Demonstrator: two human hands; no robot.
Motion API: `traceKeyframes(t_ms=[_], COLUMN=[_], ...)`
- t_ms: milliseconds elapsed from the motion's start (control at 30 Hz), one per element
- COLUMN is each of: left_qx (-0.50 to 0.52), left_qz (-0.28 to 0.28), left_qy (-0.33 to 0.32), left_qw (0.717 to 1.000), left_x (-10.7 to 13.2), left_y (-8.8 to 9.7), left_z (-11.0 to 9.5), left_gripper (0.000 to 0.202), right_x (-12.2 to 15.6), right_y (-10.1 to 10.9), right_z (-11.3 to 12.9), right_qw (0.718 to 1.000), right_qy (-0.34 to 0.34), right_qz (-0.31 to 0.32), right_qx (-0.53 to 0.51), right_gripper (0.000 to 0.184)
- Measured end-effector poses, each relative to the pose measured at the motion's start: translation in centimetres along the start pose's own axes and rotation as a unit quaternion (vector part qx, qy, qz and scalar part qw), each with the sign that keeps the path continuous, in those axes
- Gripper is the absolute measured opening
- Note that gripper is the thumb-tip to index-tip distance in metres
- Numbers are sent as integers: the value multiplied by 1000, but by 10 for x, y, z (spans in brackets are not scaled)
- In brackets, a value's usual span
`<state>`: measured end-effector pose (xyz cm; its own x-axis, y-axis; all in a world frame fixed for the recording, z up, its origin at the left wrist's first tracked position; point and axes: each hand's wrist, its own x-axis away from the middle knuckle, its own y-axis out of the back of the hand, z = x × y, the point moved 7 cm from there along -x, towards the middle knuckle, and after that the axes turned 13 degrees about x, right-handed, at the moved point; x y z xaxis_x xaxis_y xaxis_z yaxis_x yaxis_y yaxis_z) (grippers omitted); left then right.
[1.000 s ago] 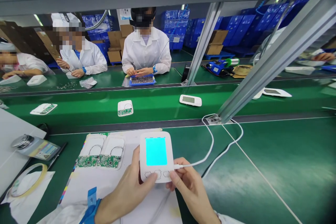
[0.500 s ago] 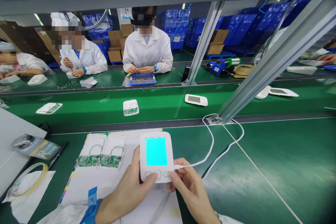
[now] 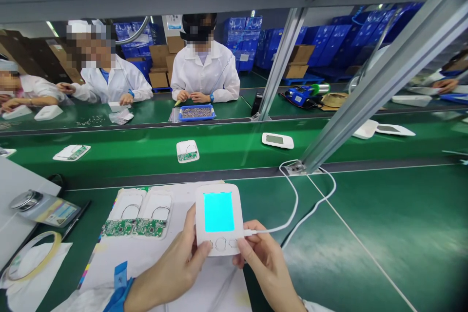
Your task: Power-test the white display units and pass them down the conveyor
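I hold a white device (image 3: 219,218) with a lit cyan screen between both hands, just above a white sheet (image 3: 157,258). My left hand (image 3: 175,268) grips its lower left edge, thumb beside the row of buttons. My right hand (image 3: 261,261) grips the lower right corner, where a white cable (image 3: 292,204) plugs into the side. Two open white back shells with green circuit boards (image 3: 139,212) lie side by side on the sheet to the left.
A green conveyor belt (image 3: 234,148) carries more shells and a closed device (image 3: 277,140). Slanted metal posts (image 3: 369,92) rise at right. A tape roll (image 3: 31,251) and small scale (image 3: 27,200) sit at left. Across the belt, several people in white coats work; one has a blue parts tray (image 3: 196,112).
My left thumb has slid off the middle button to the left button area. Items on the conveyor have drifted to the right. The worker at far left reached an arm out.
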<state>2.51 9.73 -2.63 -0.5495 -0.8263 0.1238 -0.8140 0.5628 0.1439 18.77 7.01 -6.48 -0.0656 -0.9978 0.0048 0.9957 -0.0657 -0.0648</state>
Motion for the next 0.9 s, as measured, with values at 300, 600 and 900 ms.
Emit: traceKeyframes(t_ms=[300, 600, 900], left_qx=[60, 60, 7], left_qz=[-34, -98, 15], left_qy=[27, 13, 26], left_qw=[997, 993, 1000], left_x=[-3, -5, 2], left_y=[-1, 6, 1], left_z=[9, 12, 7], left_gripper=[63, 58, 65], right_x=[1, 2, -1], right_y=[-2, -7, 1], right_z=[-6, -4, -2], right_qw=[999, 999, 1000], right_qy=[-11, -12, 2], right_qz=[28, 46, 5], right_qx=[-10, 9, -1], right_gripper=[31, 37, 33])
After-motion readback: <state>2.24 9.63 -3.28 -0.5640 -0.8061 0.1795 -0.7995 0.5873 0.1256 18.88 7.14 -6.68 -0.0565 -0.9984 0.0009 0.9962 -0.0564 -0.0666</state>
